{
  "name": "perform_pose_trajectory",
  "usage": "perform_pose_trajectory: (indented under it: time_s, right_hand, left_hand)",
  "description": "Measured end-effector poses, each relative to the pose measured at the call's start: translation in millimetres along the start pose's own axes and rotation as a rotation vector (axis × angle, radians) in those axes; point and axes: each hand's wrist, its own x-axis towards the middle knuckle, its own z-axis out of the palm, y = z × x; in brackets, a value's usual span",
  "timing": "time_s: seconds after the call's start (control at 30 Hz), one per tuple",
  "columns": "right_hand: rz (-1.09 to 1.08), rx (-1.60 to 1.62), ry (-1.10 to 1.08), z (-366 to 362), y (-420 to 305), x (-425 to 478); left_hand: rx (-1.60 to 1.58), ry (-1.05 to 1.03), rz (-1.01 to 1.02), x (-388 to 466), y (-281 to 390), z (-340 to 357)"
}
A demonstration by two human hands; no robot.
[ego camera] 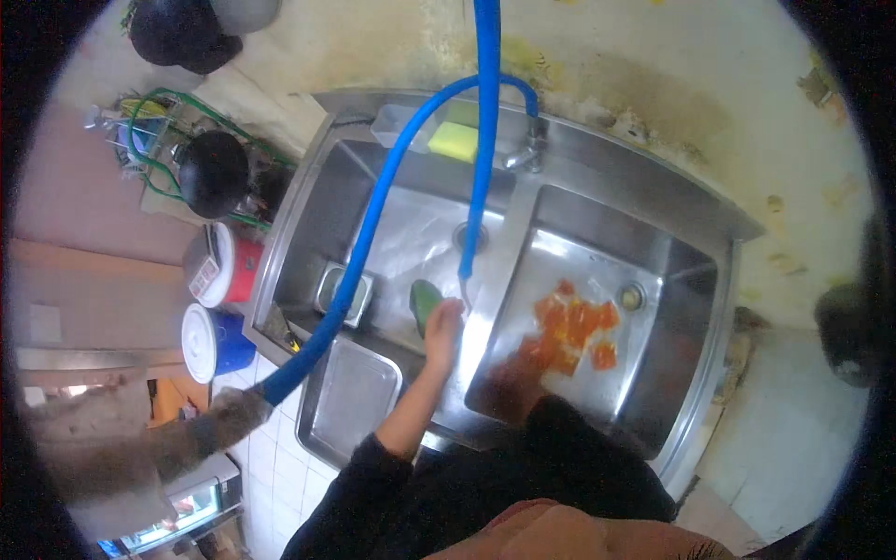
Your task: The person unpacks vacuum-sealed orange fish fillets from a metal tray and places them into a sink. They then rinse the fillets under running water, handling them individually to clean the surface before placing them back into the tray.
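Over the left basin of a stainless steel double sink (521,231), my left hand (442,332) holds a long green vegetable or fruit (424,305), whose exact kind I cannot tell. Right beside my fingers, a thin stream of water falls from the end of the blue hose (481,182). My right hand is out of view; only a dark sleeve (574,434) shows on that side. Several orange-red pieces (574,325) lie on the floor of the right basin, near its drain (631,297), with reddish liquid by the near edge.
A metal tray (353,402) rests at the sink's near left. A yellow sponge (453,141) lies by the faucet (525,157). A square metal container (344,292) stands in the left basin. Blue (224,343) and red (245,269) lidded buckets stand left of the sink.
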Motion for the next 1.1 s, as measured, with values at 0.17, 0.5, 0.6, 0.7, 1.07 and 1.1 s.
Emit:
perform_pose_trajectory:
  time_s: [0.17,0.5,0.6,0.7,1.07,1.1]
  right_hand:
    - [0.021,0.24,0.206,-45.6,8.7,-9.3]
    - [-0.103,1.038,0.06,-310.9,-138.5,-19.0]
    - [-0.266,0.484,0.454,-278.0,-175.0,8.7]
    - [-0.407,-0.005,0.688,-295.4,-205.1,7.4]
    - [-0.421,0.289,0.414,-280.3,-169.0,41.4]
    - [-0.336,0.355,0.439,-280.0,-170.9,40.0]
  left_hand:
    - [-0.299,-0.093,-0.114,24.8,-0.4,15.2]
    - [-0.743,-0.377,-0.348,15.7,62.8,47.0]
    - [-0.834,-0.378,-0.369,30.6,60.2,38.6]
    - [-0.925,-0.24,-0.41,45.5,39.3,19.7]
    - [-1.382,-0.926,-0.505,61.2,47.5,42.3]
    - [-1.229,-0.777,-0.47,61.0,49.1,42.8]
